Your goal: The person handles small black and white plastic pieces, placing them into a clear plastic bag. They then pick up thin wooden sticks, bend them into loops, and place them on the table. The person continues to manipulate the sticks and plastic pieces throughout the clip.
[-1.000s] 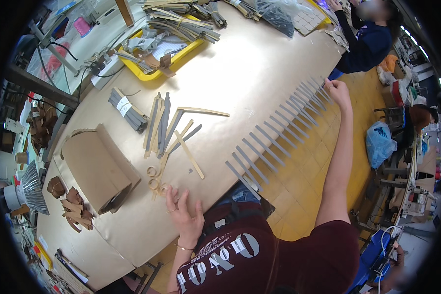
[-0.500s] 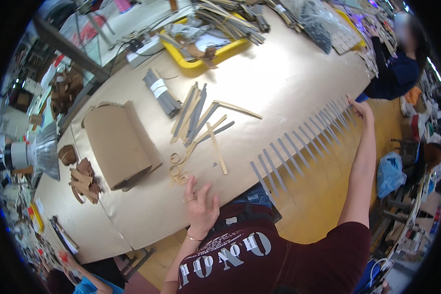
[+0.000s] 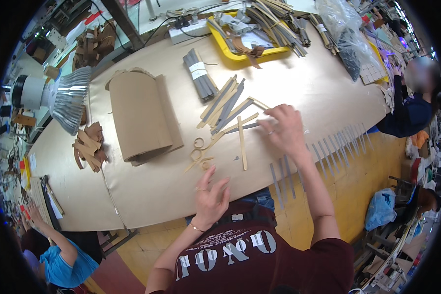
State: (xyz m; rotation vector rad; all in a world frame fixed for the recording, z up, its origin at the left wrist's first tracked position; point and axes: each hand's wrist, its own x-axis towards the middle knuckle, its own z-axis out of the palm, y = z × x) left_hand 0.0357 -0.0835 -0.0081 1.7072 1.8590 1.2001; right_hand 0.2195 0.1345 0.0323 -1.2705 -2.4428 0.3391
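My left hand hovers by the near table edge, fingers apart and holding nothing visible, just below several curled tan strips. My right hand reaches over the loose pile of tan and grey strips, its fingers spread at the pile's right end; I cannot tell whether they touch a strip. A single tan strip lies between my hands. Along the front edge to the right, a row of grey strips hangs partly over the edge. My right forearm hides some of them.
A brown paper-like roll lies left of the pile. Behind stand a banded grey bundle and a yellow tray of strips. Brown scraps and a lamp are at the left. One person is far right, another lower left.
My right hand has come back left from the far end of the hanging row to the strip pile. My left hand stays near the curled strips. The view has shifted.
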